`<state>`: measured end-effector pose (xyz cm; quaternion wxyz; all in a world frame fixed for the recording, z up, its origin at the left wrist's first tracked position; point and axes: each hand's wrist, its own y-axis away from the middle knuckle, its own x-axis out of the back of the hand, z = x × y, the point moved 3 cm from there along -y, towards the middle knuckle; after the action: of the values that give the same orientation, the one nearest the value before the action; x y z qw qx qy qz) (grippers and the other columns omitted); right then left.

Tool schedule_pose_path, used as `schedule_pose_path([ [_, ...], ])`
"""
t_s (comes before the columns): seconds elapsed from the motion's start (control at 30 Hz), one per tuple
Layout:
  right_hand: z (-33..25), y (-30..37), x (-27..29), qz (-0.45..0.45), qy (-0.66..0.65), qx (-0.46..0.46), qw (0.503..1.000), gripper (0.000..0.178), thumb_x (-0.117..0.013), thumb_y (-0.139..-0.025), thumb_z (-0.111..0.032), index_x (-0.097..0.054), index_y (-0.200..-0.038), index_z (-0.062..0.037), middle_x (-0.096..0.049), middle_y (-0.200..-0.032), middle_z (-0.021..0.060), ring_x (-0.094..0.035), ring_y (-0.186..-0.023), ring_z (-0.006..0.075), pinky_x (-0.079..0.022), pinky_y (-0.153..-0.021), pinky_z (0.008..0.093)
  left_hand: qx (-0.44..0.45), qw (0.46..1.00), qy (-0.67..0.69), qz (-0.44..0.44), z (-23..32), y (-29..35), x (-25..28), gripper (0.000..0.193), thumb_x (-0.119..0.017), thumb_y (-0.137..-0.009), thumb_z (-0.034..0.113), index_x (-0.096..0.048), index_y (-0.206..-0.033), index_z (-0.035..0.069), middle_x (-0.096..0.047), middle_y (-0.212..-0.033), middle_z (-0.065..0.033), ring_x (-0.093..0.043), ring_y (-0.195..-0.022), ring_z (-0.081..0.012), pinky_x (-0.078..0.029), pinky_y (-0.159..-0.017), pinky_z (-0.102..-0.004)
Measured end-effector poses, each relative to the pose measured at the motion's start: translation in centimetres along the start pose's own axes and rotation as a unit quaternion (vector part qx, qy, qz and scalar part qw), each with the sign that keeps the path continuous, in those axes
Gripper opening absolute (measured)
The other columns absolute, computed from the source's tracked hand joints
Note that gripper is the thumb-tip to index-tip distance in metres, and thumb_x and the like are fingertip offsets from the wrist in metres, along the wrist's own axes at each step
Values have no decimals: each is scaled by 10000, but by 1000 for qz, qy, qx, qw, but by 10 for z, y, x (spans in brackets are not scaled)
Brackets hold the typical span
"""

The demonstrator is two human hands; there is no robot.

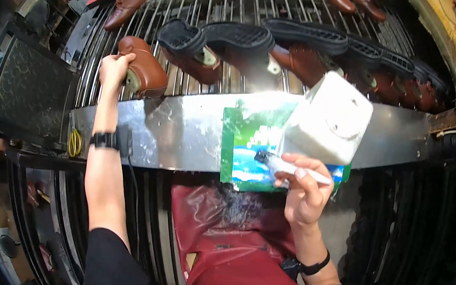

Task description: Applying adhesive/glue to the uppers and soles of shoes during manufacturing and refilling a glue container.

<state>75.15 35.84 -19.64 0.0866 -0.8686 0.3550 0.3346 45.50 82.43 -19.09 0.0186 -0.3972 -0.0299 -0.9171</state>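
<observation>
"Where's the shoe?"

"The brown shoe (149, 70) sits well left of the white container (328, 116), with the left grip (112, 71) grasping its side."

"And the other hand?"

"The right grip (307, 194) is closed around the brush (283, 165), its dark bristles just on the near side of the container."

"Any advice?"

"I'd steady the shoe with light fingers, sparing the leather. Keep the brush level too: I can't tell whether it's loaded, and drips could reach the green-and-blue sheet (226, 160) under the container."
</observation>
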Motion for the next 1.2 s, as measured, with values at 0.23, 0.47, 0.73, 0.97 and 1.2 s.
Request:
schedule_pose_path([
  [0.23, 8, 0, -16, 9, 35, -34, 999, 181, -675, -895, -73, -656, -1034, 42, -722, -1077, 256, -740, -752, 305, -593, -611, 366, 6, 971, -236, 45, 1, -20, -25, 793, -740, -759, 673, -727, -1218, 26, -720, -1209, -247, -690, -1163, -385, -540, -991, -472],
  [0.47, 15, -6, 14, 30, 29, -53, 998, 352, -638, -1001, -352, -680, -1103, -18, -720, -905, 99, -616, -662, 171, -449, -525, 255, -273, 888, -69, 364, -22, 273, 169, 192, -805, -842, 196, -792, -935, 28, -751, -741, -124, -717, -634, -182, -554, -659, -287],
  [0.73, 19, -8, 43, -13, 22, -88, 996, 288, -642, -1042, -310, -646, -1122, -34, -668, -803, 56, -599, -621, 115, -421, -486, 229, 483, 630, -528, 302, -126, 644, 588, 660, -681, -906, 447, -608, -1376, -9, -727, -1166, -233, -707, -1089, -331, -532, -961, -491],
  [0.97, 22, 23, 11, -23, 4, -37, 999, 189, -682, -1011, -164, -640, -1058, 14, -696, -790, 119, -662, -572, 180, -491, -431, 286, 61, 893, -374, 241, -99, 324, 468, 668, -679, -906, 456, -607, -1378, -11, -721, -1183, -229, -705, -1093, -327, -533, -965, -488],
  [1.2, -21, 28, 57, 47, 64, 109, 991, 137, -725, -973, -90, -670, -1002, 32, -700, -779, 109, -641, -531, 158, -476, -434, 264, -132, 985, -91, 64, -68, 259, 269, 677, -677, -906, 466, -605, -1380, -13, -714, -1203, -226, -702, -1098, -323, -535, -969, -485],
])
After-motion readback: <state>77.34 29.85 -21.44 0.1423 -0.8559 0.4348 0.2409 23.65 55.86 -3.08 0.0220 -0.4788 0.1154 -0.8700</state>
